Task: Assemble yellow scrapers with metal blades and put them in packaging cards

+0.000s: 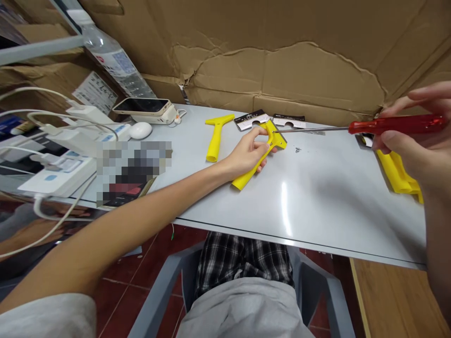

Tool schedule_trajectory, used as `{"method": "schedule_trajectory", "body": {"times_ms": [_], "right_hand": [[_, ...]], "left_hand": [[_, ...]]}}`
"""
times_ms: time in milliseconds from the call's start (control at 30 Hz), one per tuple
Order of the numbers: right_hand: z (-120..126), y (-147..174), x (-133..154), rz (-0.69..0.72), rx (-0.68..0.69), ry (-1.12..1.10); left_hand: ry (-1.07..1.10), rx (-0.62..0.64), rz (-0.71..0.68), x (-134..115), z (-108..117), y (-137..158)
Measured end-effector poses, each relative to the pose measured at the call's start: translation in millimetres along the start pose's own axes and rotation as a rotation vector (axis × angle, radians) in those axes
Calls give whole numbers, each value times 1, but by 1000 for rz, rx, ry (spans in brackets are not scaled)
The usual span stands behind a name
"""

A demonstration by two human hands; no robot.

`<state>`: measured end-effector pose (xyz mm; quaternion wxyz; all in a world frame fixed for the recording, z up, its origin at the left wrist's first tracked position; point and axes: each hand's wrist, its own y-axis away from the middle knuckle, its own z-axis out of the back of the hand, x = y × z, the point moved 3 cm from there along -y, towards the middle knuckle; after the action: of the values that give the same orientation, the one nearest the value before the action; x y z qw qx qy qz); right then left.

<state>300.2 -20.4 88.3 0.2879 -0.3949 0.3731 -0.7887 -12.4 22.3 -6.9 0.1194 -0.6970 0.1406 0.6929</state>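
Big brown cardboard sheet (275, 65) walling off the back of the glossy pale-grey table (246, 206), our landmark. White plastic power strip (58, 180) at the table's left end, cables plugged in, and a clear plastic bottle (123, 65) leaning beyond that same end! Over the table's right side, the right hand (410, 136) pinches the red-handled metal screwdriver (394, 125) between thumb and fingers. Its tip meets the yellow plastic T-shaped tool (244, 178) above mid-table, the left hand (252, 152) curled firmly round its neck. Another yellow T-shaped tool (215, 138) lies left of table centre, and two small black-and-white packets (289, 121) sit by the table's back edge.
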Motion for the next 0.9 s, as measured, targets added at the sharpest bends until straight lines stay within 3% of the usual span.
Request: {"method": "schedule_trajectory", "body": {"times_ms": [67, 133, 233, 367, 567, 900], "right_hand": [[2, 2, -2, -6, 9, 28], [5, 4, -6, -3, 26, 264], [11, 5, -8, 123, 20, 577], [8, 4, -2, 203, 25, 365], [-8, 1, 4, 123, -27, 15], [-12, 9, -1, 67, -37, 21]], "left_hand": [[3, -5, -2, 1, 0, 0], [10, -14, 1, 1, 1, -1], [20, -15, 12, 2, 1, -2], [16, -30, 23, 3, 2, -3], [14, -40, 30, 4, 2, -3], [16, -61, 37, 4, 2, -3]]}}
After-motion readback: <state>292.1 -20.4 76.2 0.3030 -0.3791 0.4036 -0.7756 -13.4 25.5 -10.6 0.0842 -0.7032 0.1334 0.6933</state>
